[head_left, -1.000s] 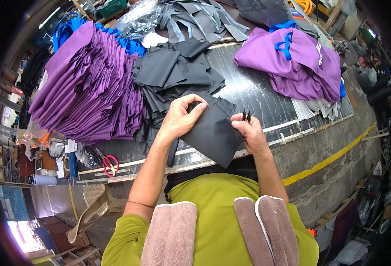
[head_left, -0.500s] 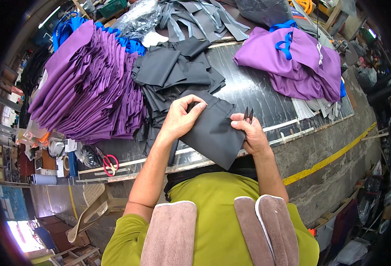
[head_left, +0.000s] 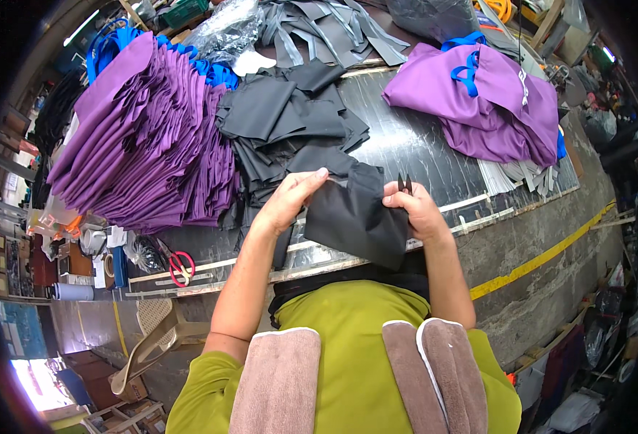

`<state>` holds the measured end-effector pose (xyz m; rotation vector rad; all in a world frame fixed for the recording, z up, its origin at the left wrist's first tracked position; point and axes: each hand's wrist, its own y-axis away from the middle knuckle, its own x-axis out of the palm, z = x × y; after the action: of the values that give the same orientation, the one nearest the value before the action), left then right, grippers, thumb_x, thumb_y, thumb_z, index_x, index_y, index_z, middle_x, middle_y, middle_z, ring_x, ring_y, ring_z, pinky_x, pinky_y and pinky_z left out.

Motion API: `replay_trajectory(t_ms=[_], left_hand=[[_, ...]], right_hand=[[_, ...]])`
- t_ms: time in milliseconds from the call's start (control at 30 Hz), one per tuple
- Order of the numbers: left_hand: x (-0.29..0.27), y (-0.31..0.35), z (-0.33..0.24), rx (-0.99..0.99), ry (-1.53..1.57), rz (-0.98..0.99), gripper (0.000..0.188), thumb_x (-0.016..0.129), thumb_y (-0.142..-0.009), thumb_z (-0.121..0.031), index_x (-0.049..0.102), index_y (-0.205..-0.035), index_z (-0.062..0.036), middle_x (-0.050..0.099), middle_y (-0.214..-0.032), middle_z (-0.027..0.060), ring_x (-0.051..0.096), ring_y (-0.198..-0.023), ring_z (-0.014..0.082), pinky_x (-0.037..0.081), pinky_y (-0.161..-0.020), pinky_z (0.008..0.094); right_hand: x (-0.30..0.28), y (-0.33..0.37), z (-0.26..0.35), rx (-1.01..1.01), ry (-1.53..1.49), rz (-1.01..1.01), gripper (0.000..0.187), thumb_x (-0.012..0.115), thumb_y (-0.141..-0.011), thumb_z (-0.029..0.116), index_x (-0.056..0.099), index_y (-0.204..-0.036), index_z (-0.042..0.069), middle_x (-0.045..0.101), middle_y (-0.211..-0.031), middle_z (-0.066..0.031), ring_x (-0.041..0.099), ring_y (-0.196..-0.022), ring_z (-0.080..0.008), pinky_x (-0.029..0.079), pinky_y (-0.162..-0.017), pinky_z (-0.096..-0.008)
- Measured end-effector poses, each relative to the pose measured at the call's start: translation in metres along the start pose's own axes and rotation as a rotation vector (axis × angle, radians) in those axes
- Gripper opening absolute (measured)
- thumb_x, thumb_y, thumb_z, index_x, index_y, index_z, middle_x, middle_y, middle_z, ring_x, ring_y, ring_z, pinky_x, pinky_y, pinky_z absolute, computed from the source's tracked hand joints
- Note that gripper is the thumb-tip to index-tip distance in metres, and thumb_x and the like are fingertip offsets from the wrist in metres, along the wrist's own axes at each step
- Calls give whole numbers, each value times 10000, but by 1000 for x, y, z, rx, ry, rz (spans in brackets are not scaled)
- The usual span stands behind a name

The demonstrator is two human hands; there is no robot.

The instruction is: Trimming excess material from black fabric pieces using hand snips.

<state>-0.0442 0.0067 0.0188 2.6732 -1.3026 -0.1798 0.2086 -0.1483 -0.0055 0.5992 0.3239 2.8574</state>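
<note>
Between my two hands a black fabric piece is held up over the table's near edge. My left hand pinches its left upper edge between thumb and fingers. My right hand grips the right edge and also keeps a pair of small dark thread snips in its fingers, blades pointing up. Just beyond lies a heap of black fabric pieces. The fingers under the cloth are partly hidden.
A tall stack of folded purple fabric with blue straps fills the left. Purple bags lie at the right over pale strips. Red-handled scissors rest near the table's front edge. A plastic chair stands lower left.
The black fabric piece has shifted slightly right and is now more creased between my hands. My left hand has moved down a little; my right hand has moved slightly right.
</note>
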Motion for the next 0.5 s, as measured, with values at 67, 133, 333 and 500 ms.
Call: replay_trajectory(t_ms=[67,133,333,500], left_hand=[[-4,-1,4,-59,41,108,533,600,-1023,-521,760,-1026,-13,707,-914,2,606,-847,73,444,-780,221],[7,-7,9,3,61,222,445,698,-989,-476,768,-945,-39,711,-860,-35,587,-776,58,441,-731,219],[34,-20,9,91,215,-44,241,756,-979,-258,716,-838,-67,628,-779,-90,519,-706,14,409,-606,225],[68,-15,-6,116,851,-316,211,724,-1012,-276,720,-936,-79,718,-877,-13,634,-727,77,491,-670,251]], right_hand=[[-2,-9,21,8,220,89,60,684,-857,65,707,-899,28,675,-805,24,611,-742,-67,484,-706,-235],[0,-15,28,-29,433,201,100,692,-836,103,727,-880,20,659,-782,48,563,-711,-49,436,-658,-230],[9,-33,57,-413,549,-168,306,722,-967,152,702,-1228,-7,626,-870,70,527,-781,-26,445,-755,-207],[-25,-35,5,-232,116,-309,527,606,-1033,502,691,-1275,42,559,-766,91,482,-578,-51,574,-674,-293]])
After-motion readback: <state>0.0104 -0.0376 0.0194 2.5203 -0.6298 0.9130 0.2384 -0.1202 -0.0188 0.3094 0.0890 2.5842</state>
